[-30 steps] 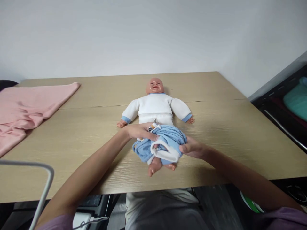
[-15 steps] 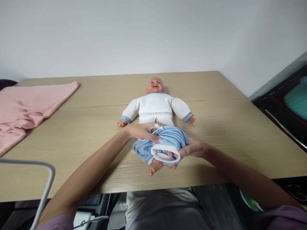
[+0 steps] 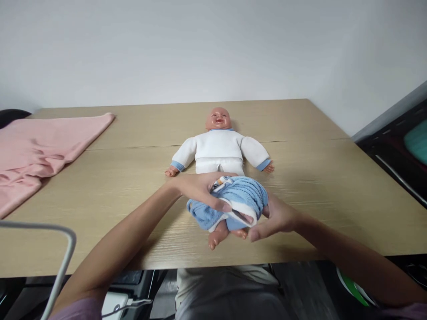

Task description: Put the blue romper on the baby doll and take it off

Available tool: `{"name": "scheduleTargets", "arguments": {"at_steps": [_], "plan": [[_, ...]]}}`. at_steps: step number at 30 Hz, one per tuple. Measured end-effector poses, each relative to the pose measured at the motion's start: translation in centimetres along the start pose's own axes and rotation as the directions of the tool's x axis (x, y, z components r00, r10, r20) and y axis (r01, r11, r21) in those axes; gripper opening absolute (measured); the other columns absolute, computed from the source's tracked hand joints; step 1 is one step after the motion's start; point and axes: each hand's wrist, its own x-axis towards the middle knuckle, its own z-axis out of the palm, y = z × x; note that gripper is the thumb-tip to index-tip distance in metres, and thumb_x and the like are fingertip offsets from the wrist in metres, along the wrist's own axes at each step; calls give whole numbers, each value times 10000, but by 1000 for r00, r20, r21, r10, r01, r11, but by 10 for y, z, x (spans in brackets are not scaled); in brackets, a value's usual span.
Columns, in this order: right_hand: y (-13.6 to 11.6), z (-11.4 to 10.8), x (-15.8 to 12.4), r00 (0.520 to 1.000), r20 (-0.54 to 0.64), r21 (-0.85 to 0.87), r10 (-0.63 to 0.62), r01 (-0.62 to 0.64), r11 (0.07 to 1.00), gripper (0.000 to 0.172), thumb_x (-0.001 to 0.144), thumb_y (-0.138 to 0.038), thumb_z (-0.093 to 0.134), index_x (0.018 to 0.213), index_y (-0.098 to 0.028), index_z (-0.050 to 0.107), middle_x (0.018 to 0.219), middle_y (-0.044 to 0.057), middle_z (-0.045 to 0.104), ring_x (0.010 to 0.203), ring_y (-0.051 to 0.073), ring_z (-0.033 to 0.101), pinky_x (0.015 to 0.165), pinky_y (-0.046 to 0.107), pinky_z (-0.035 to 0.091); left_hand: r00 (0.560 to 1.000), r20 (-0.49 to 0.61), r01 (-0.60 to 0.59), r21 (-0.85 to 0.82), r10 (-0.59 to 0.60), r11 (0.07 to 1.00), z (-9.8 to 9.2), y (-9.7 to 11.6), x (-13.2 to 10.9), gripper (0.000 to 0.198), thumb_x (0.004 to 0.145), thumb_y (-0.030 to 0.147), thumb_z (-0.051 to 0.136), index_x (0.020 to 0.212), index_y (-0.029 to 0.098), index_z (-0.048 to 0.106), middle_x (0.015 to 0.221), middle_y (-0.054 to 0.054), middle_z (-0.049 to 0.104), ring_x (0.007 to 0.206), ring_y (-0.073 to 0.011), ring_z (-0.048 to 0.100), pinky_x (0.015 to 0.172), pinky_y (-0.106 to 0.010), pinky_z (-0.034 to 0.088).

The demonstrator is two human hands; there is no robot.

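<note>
A bald baby doll (image 3: 218, 144) in a white top and white trousers with blue cuffs lies on its back, head toward the wall, bare feet toward me. Over its lower legs I hold a bunched blue terry garment (image 3: 242, 191) with a white-trimmed opening. My left hand (image 3: 200, 189) grips the garment from the left, thumb lying across it by the white trim. At its right side my right hand (image 3: 278, 218) supports the cloth; the fingers are partly hidden behind it and the thumb stands off below the trim. Whether the doll's feet pass through the garment is hidden.
A pink cloth (image 3: 50, 151) lies crumpled on the left of the wooden table (image 3: 133, 160). A grey metal tube (image 3: 68, 249) curves up at the lower left. A black rack (image 3: 396, 146) stands beyond the table's right edge, and a wall rises behind.
The white-trimmed opening has narrowed and tilted. My right thumb has come off the trim and moved down. My left thumb has shifted down toward the opening.
</note>
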Motion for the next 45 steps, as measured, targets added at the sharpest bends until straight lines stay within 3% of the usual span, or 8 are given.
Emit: {"name": "scheduleTargets", "arguments": {"at_steps": [3,7,13,19,27,34,40,45], "plan": [[6,12,-8,973,-229,-10,-7,5,1000,378,912,-400,896,1182,-186,742,799,15,734,686,192,652,679,327,580,999,-41,19,64,-16,998,3,-1,0,648,821,447,898,1381,182,706,1270,-104,815,1261,-348,750,1111,-456,613],[28,16,-18,826,-561,-10,-56,61,998,369,876,-343,869,1194,-210,740,1010,48,775,884,244,681,828,366,579,996,-77,65,146,-54,987,8,0,1,665,805,449,897,1367,180,663,1251,-102,791,1156,-333,756,952,-399,635],[35,23,-25,704,-709,81,32,37,996,303,914,-382,835,1157,-214,767,1084,54,780,968,261,664,896,369,547,985,-92,161,183,-146,970,16,14,4,587,962,581,784,1376,186,651,1261,-94,790,1163,-308,754,951,-358,588],[28,33,-21,710,-689,201,147,-7,979,266,921,-449,819,964,-195,756,893,50,731,860,247,644,828,374,551,964,-195,225,225,-182,948,26,10,7,572,1024,557,678,1448,177,623,1375,-122,764,1259,-335,722,1020,-401,558],[13,44,-17,780,-600,272,178,-10,962,262,822,-414,799,1005,-227,792,866,50,764,748,252,649,701,391,567,981,117,149,51,-154,988,21,8,6,605,879,280,805,1425,174,565,1242,-119,829,1136,-319,805,937,-405,646],[10,49,-21,726,-661,244,187,-27,969,285,849,-439,857,1043,-232,833,898,31,775,908,251,701,861,354,599,928,287,309,-237,-238,921,33,15,8,453,963,236,678,1397,212,549,1119,-113,855,595,-241,791,586,-402,663],[13,48,-23,776,-621,91,111,-69,993,487,821,-463,946,1228,-232,811,843,24,778,880,262,742,801,360,635,970,125,222,-88,-211,971,34,14,9,294,946,273,709,1222,191,652,1021,-84,872,731,-236,819,699,-358,665],[19,50,-28,697,-708,29,114,-133,991,383,848,-445,912,1143,-227,802,893,29,802,822,234,747,767,344,655,973,63,225,-2,-224,974,33,10,8,372,915,260,694,1279,214,630,1065,-83,868,819,-265,826,740,-375,640]]}}
